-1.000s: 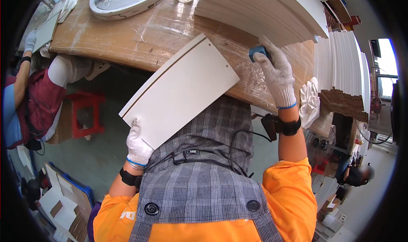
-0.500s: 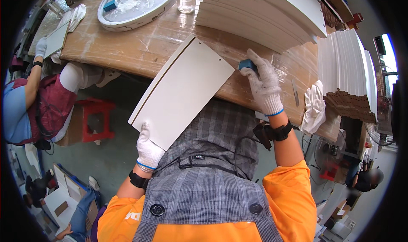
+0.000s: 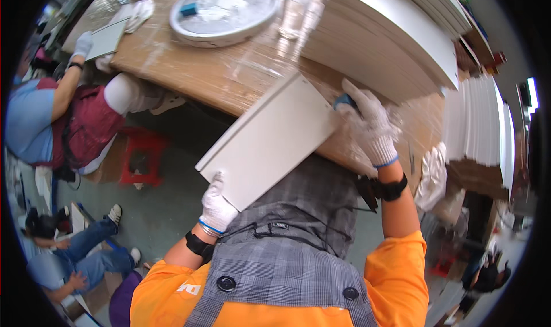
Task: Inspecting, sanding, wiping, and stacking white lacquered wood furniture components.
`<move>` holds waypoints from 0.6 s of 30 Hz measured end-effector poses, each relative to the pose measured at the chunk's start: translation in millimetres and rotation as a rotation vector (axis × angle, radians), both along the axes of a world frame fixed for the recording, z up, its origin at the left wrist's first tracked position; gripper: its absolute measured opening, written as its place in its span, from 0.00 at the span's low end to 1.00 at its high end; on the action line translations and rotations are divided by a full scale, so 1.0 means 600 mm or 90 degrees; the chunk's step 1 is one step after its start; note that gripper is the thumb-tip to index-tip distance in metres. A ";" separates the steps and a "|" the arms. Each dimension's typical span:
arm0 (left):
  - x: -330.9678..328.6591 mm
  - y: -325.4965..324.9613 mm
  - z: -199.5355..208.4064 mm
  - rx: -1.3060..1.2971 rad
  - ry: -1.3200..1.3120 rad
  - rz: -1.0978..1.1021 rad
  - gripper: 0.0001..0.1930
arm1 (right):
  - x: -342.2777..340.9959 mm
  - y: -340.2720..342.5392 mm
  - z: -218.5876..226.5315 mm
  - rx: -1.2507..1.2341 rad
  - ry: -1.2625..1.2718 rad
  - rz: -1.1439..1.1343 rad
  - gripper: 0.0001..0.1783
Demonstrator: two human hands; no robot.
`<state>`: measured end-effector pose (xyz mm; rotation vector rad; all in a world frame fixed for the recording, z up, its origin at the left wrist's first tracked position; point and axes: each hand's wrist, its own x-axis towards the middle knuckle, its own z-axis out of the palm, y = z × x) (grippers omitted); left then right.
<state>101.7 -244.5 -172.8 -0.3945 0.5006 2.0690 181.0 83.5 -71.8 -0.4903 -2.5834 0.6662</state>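
A white rectangular board [image 3: 278,140] with a groove along its left long edge slants from my lap up over the table's front edge. My left hand [image 3: 219,205], in a white knit glove, grips its near end, thumb on top. My right hand [image 3: 370,117], gloved too, is closed around a small blue block [image 3: 344,100], perhaps a sponge or sanding block. The block is at the board's far right corner; whether it touches is blurred.
The wrapped table [image 3: 166,68] carries a round grey lid [image 3: 270,25] with white paste and another blue block [image 3: 188,9], a clear bottle [image 3: 294,11], stacked white boards [image 3: 379,45] and a crumpled white cloth [image 3: 431,175]. A co-worker [image 3: 66,106] sits left by a red stool [image 3: 140,157].
The whole view has swung, so the table, board and hands sit farther right and lower. My left hand keeps its grip; the right hand stays beside the board's corner with the blue block.
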 end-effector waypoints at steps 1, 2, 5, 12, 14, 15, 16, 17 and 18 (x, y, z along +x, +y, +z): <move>0.002 -0.004 -0.006 -0.007 -0.024 0.004 0.23 | -0.006 -0.002 0.008 0.023 -0.025 0.026 0.26; 0.002 -0.009 -0.025 -0.013 -0.046 0.017 0.21 | -0.009 -0.007 0.015 0.006 -0.054 0.030 0.27; 0.005 -0.005 -0.054 -0.031 -0.058 0.026 0.17 | 0.000 0.002 0.026 0.036 -0.116 0.048 0.26; 0.024 -0.032 -0.105 0.040 -0.103 0.042 0.16 | 0.001 -0.015 0.026 0.026 -0.042 0.057 0.27; 0.021 -0.030 -0.091 0.069 -0.062 0.033 0.16 | 0.000 -0.016 0.027 0.044 -0.086 0.074 0.26; 0.018 -0.022 -0.050 -0.074 -0.003 0.008 0.16 | 0.001 -0.011 0.033 0.088 -0.127 0.076 0.25; 0.017 -0.019 -0.027 -0.218 0.055 -0.016 0.16 | 0.005 -0.003 0.030 0.092 -0.124 0.081 0.25; 0.020 -0.021 -0.053 -0.215 0.056 -0.008 0.16 | 0.008 0.003 0.029 0.113 -0.121 0.061 0.25; 0.026 -0.020 -0.104 -0.212 0.102 0.016 0.16 | 0.008 0.007 0.029 0.134 -0.118 0.037 0.26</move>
